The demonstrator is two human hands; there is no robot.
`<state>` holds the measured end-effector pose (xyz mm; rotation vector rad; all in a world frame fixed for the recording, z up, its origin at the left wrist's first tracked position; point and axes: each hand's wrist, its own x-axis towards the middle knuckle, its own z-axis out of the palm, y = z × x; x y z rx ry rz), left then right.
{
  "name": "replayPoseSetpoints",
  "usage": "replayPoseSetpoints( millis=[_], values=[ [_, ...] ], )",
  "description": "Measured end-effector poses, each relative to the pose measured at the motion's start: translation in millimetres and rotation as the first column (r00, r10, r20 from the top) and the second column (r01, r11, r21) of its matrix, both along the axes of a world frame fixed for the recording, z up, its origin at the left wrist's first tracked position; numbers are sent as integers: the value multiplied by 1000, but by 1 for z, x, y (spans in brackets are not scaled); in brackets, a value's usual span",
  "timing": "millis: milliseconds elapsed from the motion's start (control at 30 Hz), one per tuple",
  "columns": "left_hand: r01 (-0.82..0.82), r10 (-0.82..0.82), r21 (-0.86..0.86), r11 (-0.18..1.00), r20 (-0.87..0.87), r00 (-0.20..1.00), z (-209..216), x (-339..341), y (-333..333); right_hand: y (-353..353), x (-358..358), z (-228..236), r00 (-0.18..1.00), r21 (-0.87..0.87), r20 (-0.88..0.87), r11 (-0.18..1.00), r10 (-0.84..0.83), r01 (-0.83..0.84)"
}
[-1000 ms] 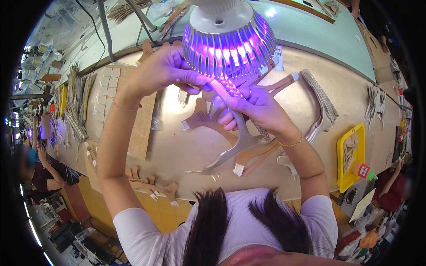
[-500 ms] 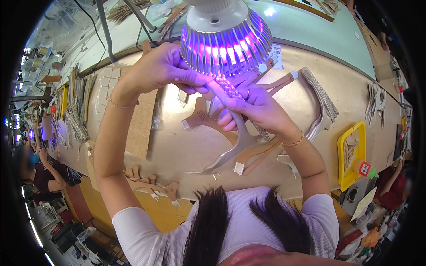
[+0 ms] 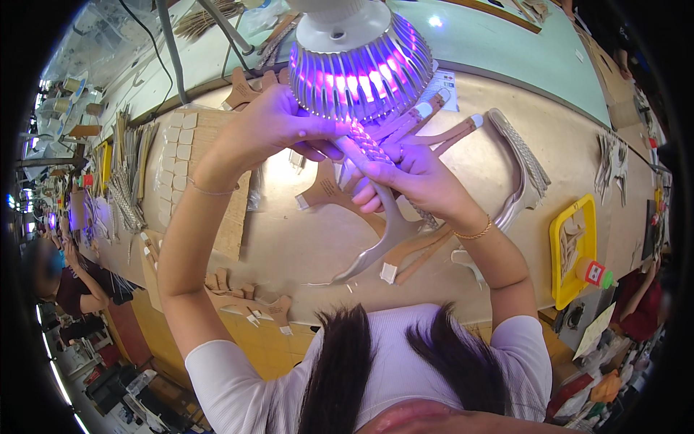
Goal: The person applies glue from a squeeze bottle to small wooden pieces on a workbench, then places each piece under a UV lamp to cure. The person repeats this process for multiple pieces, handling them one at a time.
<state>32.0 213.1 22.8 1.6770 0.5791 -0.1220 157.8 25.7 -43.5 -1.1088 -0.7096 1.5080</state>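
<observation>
Under a glowing purple lamp I hold a silvery-beige leather strap that forks at its lower end. A braided strip lies along its upper part. My left hand pinches at the upper end, close to the lamp's rim; its fingertips partly hide what they grip. My right hand is wrapped round the strap's middle, thumb on top, fingers beneath. Behind and below the hands lie several tan leather pieces with white tips. A finished-looking braided strap rests to the right of my right hand.
A yellow basket and a bottle with a green cap stand at the right. Cardboard with pale patches lies at the left, beside bundled braided strips. More tan pieces lie at the near edge. Other people sit at both sides.
The lamp has shifted slightly left and toward me in the picture. My left hand has moved a little nearer with its wrist. Both hands keep their hold on the strap.
</observation>
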Motion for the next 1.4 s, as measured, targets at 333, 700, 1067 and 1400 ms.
replayPoseSetpoints(
  millis=[333,700,1067,1400],
  values=[
    [27,-26,-11,1000,70,997,-9,-3,-4,-3,-4,3,1000,27,9,999,17,-17],
    [-84,92,-171,982,37,995,-1,-10,-19,-8,-4,13,1000,60,28,998,-5,3],
    [-95,115,-194,976,94,989,-16,-15,-25,-7,-2,9,998,71,60,997,-35,30],
    [-101,107,-54,993,124,987,-28,-9,-19,0,1,1,994,112,23,989,-103,100]
  ],
)
